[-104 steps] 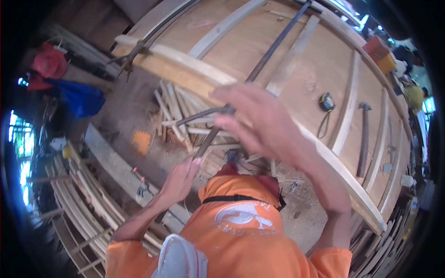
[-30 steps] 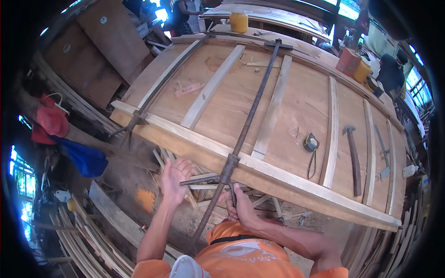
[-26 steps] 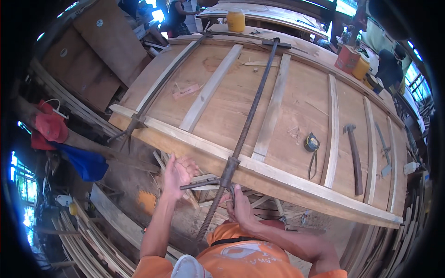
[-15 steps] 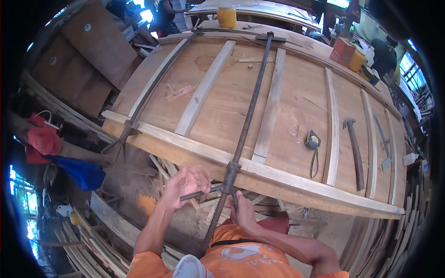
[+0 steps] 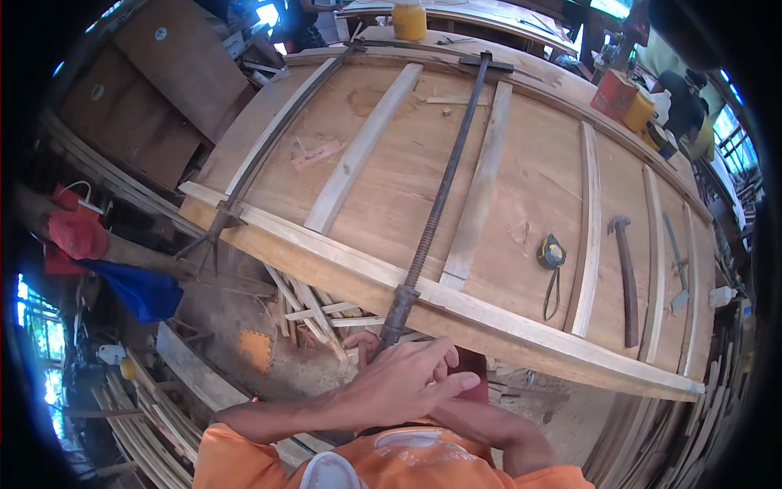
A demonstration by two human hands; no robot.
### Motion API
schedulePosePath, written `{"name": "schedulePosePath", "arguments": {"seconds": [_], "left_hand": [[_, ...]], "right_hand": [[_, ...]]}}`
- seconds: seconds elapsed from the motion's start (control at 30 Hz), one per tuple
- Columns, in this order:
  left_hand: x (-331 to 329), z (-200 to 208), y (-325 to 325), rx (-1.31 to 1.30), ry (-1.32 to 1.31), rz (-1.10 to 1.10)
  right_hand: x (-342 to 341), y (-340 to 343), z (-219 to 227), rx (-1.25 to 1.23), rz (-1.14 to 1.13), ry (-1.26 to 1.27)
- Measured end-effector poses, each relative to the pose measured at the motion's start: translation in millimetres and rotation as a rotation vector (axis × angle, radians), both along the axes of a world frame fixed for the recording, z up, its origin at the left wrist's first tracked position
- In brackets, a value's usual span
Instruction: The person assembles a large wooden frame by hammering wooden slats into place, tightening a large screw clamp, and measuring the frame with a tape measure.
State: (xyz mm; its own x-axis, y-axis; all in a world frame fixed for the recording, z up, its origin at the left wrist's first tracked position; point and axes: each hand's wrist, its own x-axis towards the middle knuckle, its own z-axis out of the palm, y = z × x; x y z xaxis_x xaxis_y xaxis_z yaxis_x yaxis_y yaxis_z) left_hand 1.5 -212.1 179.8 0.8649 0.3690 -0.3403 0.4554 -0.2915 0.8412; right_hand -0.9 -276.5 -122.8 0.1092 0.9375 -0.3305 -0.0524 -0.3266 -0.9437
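Note:
A long bar clamp [image 5: 446,181] with a threaded near end spans the wooden panel [image 5: 358,202]; its screw collar [image 5: 399,311] sits at the panel's front edge. My left hand [image 5: 407,376] crosses over my right wrist, just below the collar. Its thumb stands apart from loosely bent fingers, with nothing visible between them. My right hand [image 5: 364,345] reaches beneath the left to the far side of the screw. Only some of its curled fingers show, at the clamp handle, which the hands mostly hide.
Pale wood strips [image 5: 366,147] cross the panel. On it lie a tape measure [image 5: 551,253] and a hammer [image 5: 625,281]. A second bar clamp [image 5: 281,134] is at the left. Yellow containers [image 5: 409,22] stand behind. Offcuts [image 5: 314,314] lie below; a person [image 5: 680,98] is at the far right.
My left hand has swung right and down, across my right arm. My right hand has moved left under it. The handle, visible before, is now mostly covered.

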Motion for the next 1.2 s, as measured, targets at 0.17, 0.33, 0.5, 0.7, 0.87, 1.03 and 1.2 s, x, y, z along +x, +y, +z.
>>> {"name": "schedulePosePath", "arguments": {"seconds": [0.17,0.33,0.5,0.7,0.87,1.03,1.2], "left_hand": [[3.2,-14.1,52.1,-0.538,-0.292,0.347],[72.9,-92.6,264.6,0.497,-0.361,0.514],[150.3,-154.5,430.2,1.157,-0.132,0.548],[213.2,-197.3,496.0,0.993,0.221,0.704],[224.1,-212.1,518.1,0.945,0.259,0.675],[219.2,-209.9,526.3,0.968,0.209,0.616],[220.1,-215.7,528.9,1.004,0.178,0.577]], "right_hand": [[109.7,-33.8,111.6,-0.135,0.463,-0.109],[211.6,-51.7,212.1,-0.064,0.610,-0.111],[251.2,-34.9,246.7,-0.163,0.266,0.159],[285.0,-37.5,226.5,-0.118,-0.106,0.210],[360.0,-62.0,220.8,-0.049,-0.342,-0.078],[496.9,-61.0,227.3,-0.229,-0.726,-1.090],[546.3,-88.2,183.8,-0.350,-0.409,-1.450]]}}
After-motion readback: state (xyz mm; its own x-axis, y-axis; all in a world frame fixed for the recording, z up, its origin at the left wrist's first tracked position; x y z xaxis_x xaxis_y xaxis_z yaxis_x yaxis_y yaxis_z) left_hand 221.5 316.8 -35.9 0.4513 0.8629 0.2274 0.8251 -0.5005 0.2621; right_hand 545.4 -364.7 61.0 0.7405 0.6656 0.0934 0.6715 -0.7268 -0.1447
